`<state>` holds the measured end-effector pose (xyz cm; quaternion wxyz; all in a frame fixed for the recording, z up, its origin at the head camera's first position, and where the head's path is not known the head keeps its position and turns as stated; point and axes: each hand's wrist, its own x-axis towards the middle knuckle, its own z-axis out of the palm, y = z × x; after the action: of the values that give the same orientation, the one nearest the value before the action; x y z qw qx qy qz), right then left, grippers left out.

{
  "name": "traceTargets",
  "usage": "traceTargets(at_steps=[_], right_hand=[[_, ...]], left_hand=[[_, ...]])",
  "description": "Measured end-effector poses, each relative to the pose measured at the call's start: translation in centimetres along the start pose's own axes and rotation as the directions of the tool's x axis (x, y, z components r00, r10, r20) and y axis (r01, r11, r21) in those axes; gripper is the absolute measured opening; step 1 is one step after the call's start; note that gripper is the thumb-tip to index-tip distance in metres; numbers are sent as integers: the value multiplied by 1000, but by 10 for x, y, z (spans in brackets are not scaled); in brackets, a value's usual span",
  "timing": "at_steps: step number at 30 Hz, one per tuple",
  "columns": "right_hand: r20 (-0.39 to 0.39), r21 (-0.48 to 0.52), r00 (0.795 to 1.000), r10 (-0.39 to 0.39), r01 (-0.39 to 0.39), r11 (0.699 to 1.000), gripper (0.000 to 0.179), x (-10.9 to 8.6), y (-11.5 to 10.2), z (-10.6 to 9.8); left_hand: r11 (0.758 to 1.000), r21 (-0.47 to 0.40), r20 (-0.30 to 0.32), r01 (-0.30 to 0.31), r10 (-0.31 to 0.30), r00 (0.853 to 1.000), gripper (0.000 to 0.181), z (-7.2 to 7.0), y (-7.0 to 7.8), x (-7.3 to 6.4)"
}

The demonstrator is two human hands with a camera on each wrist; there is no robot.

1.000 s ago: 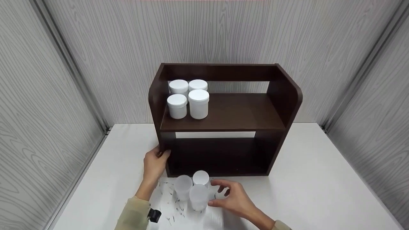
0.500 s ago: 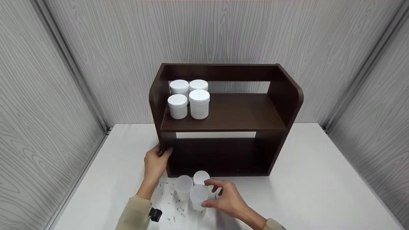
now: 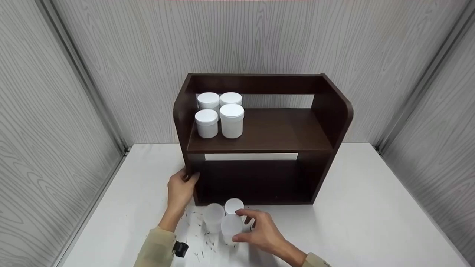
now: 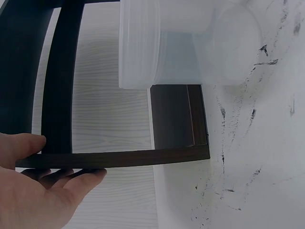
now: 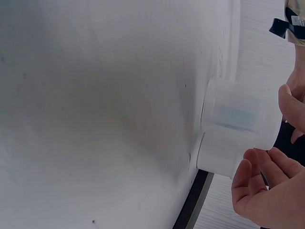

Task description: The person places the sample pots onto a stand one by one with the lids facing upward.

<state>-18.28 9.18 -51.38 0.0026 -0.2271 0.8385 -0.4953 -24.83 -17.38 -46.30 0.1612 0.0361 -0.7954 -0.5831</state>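
Observation:
My left hand (image 3: 180, 191) grips the left side panel of a dark brown two-tier shelf (image 3: 282, 129); in the left wrist view the thumb lies on one face of the panel and the fingers on the other. Three translucent plastic jars stand clustered on the table before the shelf: a left jar (image 3: 213, 218), a rear jar with a white lid (image 3: 234, 204) and a front jar (image 3: 229, 227). My right hand (image 3: 264, 233) holds the front jar near its top, thumb on the near side and fingers on the far side. Jars show from the side as a pale jar (image 5: 236, 109) in the right wrist view.
Several white lidded jars (image 3: 232, 120) stand on the left of the upper tier. Dark scuff marks (image 3: 209, 241) streak the white table (image 3: 363, 222) near the clustered jars. Grey wood-patterned walls (image 3: 259, 40) enclose the table at the back and sides.
My right hand has moved left, from beside the front jar to around its top. The left hand stays on the shelf panel, and the jars stand where they were.

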Motion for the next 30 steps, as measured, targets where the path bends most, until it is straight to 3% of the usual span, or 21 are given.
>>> traceTargets(at_steps=[10, 23, 30], right_hand=[[-14, -30, 1000, 9, -10, 1000, 60, 0, 1, 1], [-22, -21, 999, -35, 34, 999, 56, -8, 4, -9], [-16, -21, 1000, 9, -9, 1000, 61, -11, 6, -14]], left_hand=[[1000, -2, 26, -3, 3, 1000, 54, 1, -1, 0], [1000, -8, 10, 0, 0, 1000, 48, 1, -1, -1], [1000, -13, 7, -1, 1, 1000, 47, 1, -2, 0]])
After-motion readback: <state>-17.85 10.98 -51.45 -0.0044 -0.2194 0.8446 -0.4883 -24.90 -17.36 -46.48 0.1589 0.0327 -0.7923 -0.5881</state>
